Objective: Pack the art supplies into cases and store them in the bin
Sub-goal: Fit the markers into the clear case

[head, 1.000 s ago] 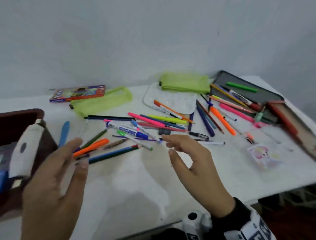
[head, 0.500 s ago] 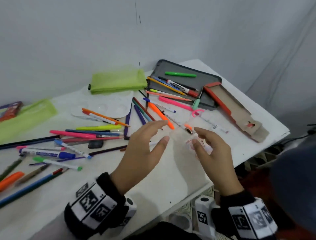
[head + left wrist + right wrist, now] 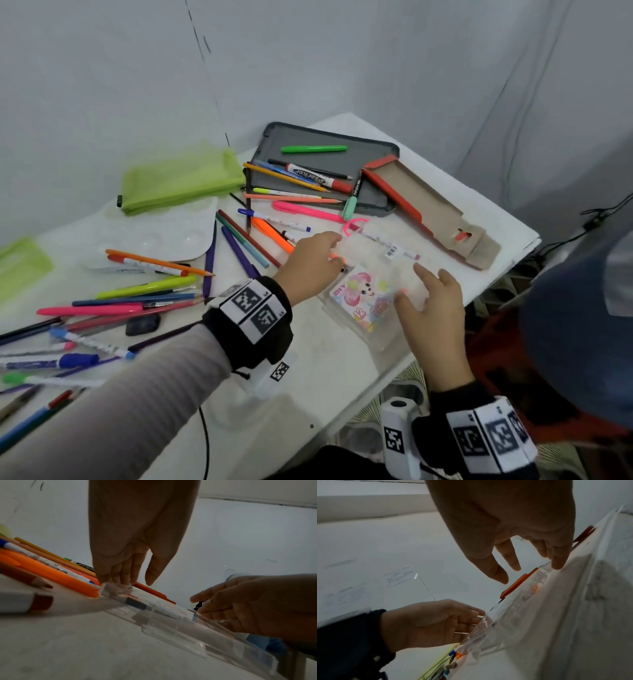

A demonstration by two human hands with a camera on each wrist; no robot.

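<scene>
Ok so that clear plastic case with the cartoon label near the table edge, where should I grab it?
Probably by its two long side edges, coming from above. The clear case lies flat on the table, shallow and broad. The left hand and right hand already sit at opposite sides, fingertips at its rim.

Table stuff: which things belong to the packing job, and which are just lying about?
Part of the job:
clear plastic case
left hand
right hand
loose pens and pencils
green pouch
grey case

Just there:
wall
dark cable
</scene>
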